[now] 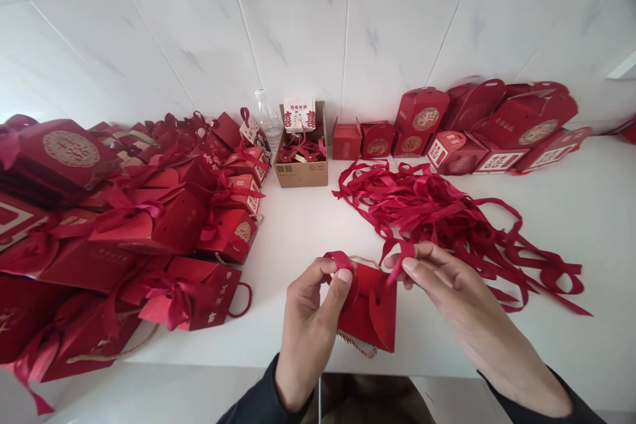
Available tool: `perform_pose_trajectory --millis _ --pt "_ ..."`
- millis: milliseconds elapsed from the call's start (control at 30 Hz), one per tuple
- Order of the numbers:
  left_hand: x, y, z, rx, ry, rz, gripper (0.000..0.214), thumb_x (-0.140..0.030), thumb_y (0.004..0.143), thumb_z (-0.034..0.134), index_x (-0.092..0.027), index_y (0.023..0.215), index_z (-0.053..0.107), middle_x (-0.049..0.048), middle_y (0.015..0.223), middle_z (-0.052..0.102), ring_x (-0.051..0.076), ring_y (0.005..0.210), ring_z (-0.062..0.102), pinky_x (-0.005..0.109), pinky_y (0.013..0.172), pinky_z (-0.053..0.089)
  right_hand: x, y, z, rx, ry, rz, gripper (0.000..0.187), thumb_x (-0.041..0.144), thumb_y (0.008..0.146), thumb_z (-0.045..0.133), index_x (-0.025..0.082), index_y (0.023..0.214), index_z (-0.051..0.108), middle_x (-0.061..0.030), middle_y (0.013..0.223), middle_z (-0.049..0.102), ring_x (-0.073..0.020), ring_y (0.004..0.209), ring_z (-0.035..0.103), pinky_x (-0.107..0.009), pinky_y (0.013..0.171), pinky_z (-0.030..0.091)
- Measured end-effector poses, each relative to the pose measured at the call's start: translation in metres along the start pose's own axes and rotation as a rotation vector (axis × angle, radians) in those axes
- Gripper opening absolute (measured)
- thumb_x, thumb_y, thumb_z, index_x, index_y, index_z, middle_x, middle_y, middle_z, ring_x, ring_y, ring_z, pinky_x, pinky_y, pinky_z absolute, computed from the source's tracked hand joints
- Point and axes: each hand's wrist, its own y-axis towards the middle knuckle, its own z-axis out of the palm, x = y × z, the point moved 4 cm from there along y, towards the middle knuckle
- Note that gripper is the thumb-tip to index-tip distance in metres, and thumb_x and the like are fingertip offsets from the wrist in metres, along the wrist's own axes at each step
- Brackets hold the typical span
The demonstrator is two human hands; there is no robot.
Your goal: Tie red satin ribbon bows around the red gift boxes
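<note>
A small red gift bag (pixel 371 310) with a rope handle lies on the white table (pixel 308 225) right in front of me. My left hand (pixel 311 328) pinches one end of a red ribbon (pixel 342 260) at the bag's top left. My right hand (pixel 457 305) pinches the other end of the ribbon (pixel 400 258) at the bag's top right. Both hands are closed on the ribbon, above the bag's flaps.
A loose heap of red ribbons (pixel 447 218) lies to the right. Several finished ribbon-tied red bags (pixel 149 238) crowd the left side. A cardboard box (pixel 301 146) and a plastic bottle (pixel 268 116) stand at the wall, with flat and folded red boxes (pixel 472 126) at the back right.
</note>
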Motion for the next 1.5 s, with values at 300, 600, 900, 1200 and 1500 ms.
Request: perform_pose_trajectory --millis 300,600,900,1200,1500 --pt "-0.002 0.002 0.006 -0.136 -0.14 -0.016 0.025 -0.04 0.087 0.079 -0.018 0.084 0.068 0.0007 0.078 0.07 0.012 0.072 0.063 0.022 0.07 0.054 0.016 -0.009 0.01 -0.404 -0.405 -0.503 0.009 0.035 0.095 0.065 0.027 0.095 0.061 -0.0007 0.08 0.068 -0.0202 0.069 0.065 -0.033 0.07 0.057" --pt "0.009 -0.019 -0.009 -0.301 -0.052 -0.117 0.027 -0.043 0.088 0.077 -0.02 0.088 0.063 -0.003 0.068 0.062 0.012 0.062 0.06 0.022 0.063 0.052 -0.009 -0.028 -0.002 -0.407 -0.331 -0.32 0.027 0.045 0.096 0.066 0.026 0.115 0.067 -0.0014 0.088 0.07 -0.02 0.069 0.071 -0.028 0.064 0.062" --pt "-0.012 -0.014 -0.004 -0.327 0.075 0.083 0.024 -0.039 0.092 0.072 -0.02 0.081 0.064 -0.0005 0.081 0.066 0.012 0.072 0.061 0.022 0.071 0.053 0.002 -0.036 0.004 -0.401 -0.231 -0.375 0.026 0.043 0.093 0.07 0.029 0.114 0.064 -0.0007 0.088 0.066 -0.0176 0.064 0.065 -0.029 0.062 0.062" --pt "0.03 -0.021 -0.026 -0.465 -0.236 -0.21 0.03 -0.04 0.079 0.081 -0.02 0.091 0.063 -0.0054 0.067 0.056 0.01 0.053 0.054 0.022 0.051 0.047 -0.037 -0.022 -0.005 -0.268 0.242 0.183 0.066 0.048 0.074 0.086 0.023 0.125 0.053 0.0066 0.068 0.056 -0.0182 0.053 0.056 -0.031 0.045 0.056" --pt "-0.014 -0.014 -0.008 -0.296 0.255 -0.003 0.037 -0.052 0.101 0.052 -0.022 0.09 0.072 0.0046 0.09 0.07 0.02 0.09 0.066 0.03 0.085 0.052 0.013 -0.03 0.001 -0.24 -0.123 -0.246 0.026 0.048 0.094 0.07 0.027 0.108 0.065 0.0 0.085 0.066 -0.0169 0.064 0.062 -0.028 0.06 0.057"
